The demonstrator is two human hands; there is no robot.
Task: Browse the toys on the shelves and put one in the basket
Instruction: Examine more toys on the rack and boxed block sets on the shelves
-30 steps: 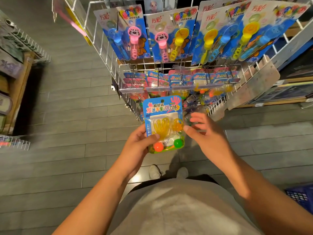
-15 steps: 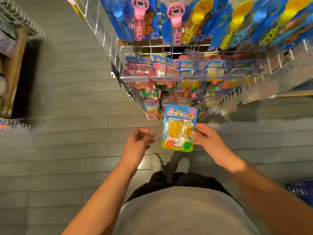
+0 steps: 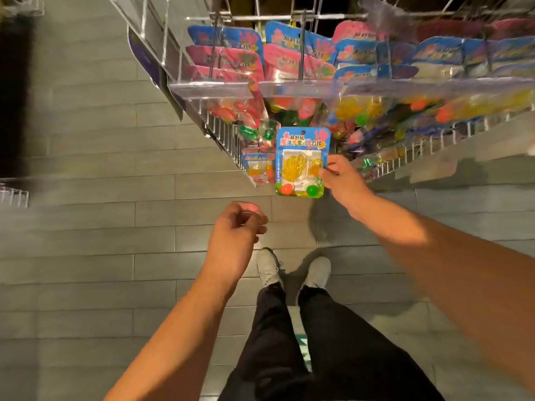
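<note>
A blue toy card point(image 3: 301, 157) carries a yellow sticky hand, an orange ball and a green ball under clear plastic. My right hand point(image 3: 343, 178) pinches its right edge and holds it upright just in front of the lower wire rack point(image 3: 231, 143). My left hand point(image 3: 237, 235) hangs below and to the left of the card, fingers loosely curled, holding nothing. No basket is in view.
The wire rack's hooks hold several more blue and pink toy cards point(image 3: 260, 56) behind clear price strips point(image 3: 211, 89). Grey plank floor point(image 3: 86, 227) spreads to the left. My two white shoes point(image 3: 292, 270) stand below the rack. Another wire rack edge point(image 3: 14, 195) shows at far left.
My left hand let go of the card and dropped away. My right hand alone carried the card toward the lower rack. The view tilted down, hiding the upper bubble-wand cards.
</note>
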